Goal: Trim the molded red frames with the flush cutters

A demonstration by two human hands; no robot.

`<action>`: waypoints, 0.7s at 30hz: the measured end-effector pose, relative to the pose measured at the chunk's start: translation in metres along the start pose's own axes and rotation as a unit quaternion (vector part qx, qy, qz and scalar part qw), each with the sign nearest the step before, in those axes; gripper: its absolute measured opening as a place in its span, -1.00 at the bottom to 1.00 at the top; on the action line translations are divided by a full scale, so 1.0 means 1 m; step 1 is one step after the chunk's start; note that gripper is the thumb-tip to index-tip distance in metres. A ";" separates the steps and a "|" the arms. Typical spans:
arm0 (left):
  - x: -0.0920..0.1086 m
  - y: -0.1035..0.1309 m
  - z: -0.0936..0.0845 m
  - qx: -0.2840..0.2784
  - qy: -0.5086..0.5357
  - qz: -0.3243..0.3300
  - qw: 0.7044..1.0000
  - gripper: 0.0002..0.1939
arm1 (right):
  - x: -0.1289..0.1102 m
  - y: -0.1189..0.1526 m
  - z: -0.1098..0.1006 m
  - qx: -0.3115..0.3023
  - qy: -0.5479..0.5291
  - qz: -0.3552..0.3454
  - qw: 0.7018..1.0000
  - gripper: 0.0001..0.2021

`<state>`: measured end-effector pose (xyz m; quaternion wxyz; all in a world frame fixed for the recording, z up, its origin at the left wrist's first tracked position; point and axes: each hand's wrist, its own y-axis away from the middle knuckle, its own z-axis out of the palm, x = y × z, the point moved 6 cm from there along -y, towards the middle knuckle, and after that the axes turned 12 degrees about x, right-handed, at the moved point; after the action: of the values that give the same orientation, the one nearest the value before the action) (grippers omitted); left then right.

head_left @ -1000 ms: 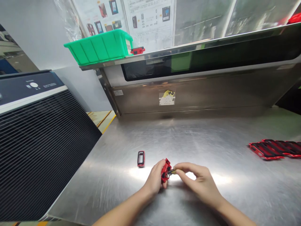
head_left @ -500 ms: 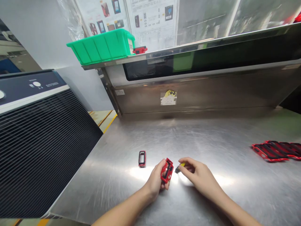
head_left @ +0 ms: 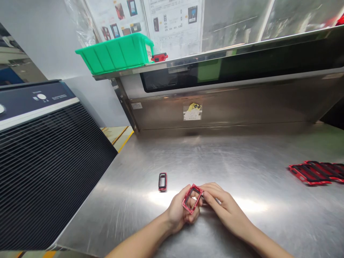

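Observation:
A red rectangular frame (head_left: 192, 199) with a dark inner rim is in my left hand (head_left: 179, 208), its open face turned up. The left fingers are closed round it from below and show partly through its opening. My right hand (head_left: 221, 202) is closed in a pinch against the frame's right edge. The small yellow-and-dark piece it held is now nearly all hidden by the fingers; only a dark bit shows. A similar red-and-black frame (head_left: 162, 182) lies on the steel table to the left of my hands.
More red-and-black frames (head_left: 317, 172) lie in a row at the right of the metal table (head_left: 120, 200). A green bin (head_left: 115, 53) and a red part (head_left: 159, 57) sit on the shelf above. A black ribbed machine (head_left: 53, 172) stands at the left.
The red frame in my left hand has turned, showing its other face. My right hand has moved left and now meets the frame; its small yellow-and-dark piece has gone mostly out of sight.

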<state>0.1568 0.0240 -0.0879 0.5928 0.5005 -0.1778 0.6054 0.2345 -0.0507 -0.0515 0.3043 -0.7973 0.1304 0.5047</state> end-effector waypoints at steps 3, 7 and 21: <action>0.001 0.002 0.002 -0.006 -0.008 0.007 1.000 -0.40 | -0.003 0.001 -0.001 0.004 -0.005 -0.016 1.000 -0.68; 0.001 0.004 0.003 -0.005 -0.018 0.010 1.000 -0.38 | -0.007 0.001 -0.004 0.015 -0.003 -0.038 0.999 -0.71; -0.001 0.006 0.000 -0.008 -0.062 0.036 0.997 -0.34 | -0.011 0.003 -0.004 -0.003 -0.002 -0.073 0.997 -0.73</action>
<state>0.1515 0.0219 -0.0867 0.5622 0.5256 -0.2374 0.5927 0.2305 -0.0569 -0.0414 0.3382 -0.8043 0.0700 0.4836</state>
